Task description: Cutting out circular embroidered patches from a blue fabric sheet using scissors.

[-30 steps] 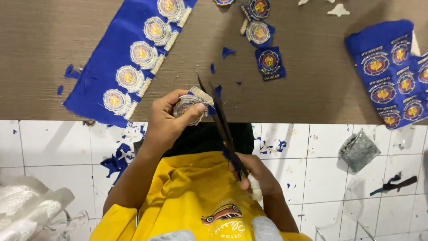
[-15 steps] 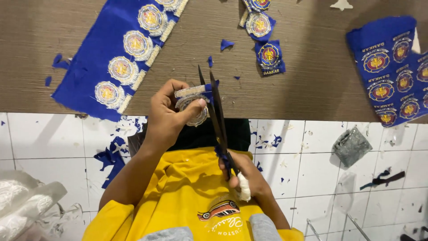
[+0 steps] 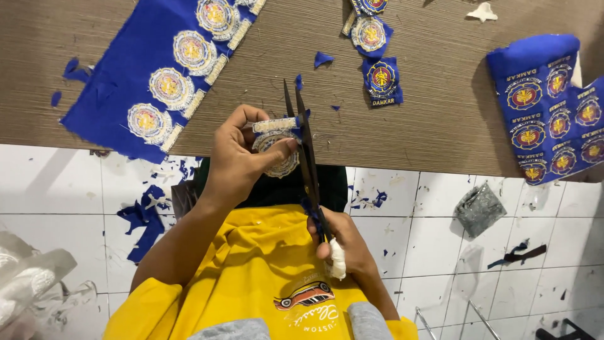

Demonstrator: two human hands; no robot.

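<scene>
My left hand (image 3: 236, 154) pinches a round embroidered patch (image 3: 277, 146) with a white rim and a small rectangular tab at its top. My right hand (image 3: 343, 242), with a white wrap on one finger, grips the handles of long black scissors (image 3: 306, 160). The blades point away from me and sit against the right edge of the patch, slightly apart, a shred of blue cloth beside them. Both hands hover over the near edge of a brown wooden table (image 3: 440, 119).
A blue cloth strip with several round patches (image 3: 157, 82) lies at the table's left. Cut blue patches (image 3: 380, 79) lie in the middle and a blue sheet of patches (image 3: 553, 113) at the right. Blue scraps (image 3: 148, 214) litter the white tiled floor.
The patch has turned in my left hand and the scissors have advanced along its right edge. The view has shifted slightly, so the table items sit higher in frame.
</scene>
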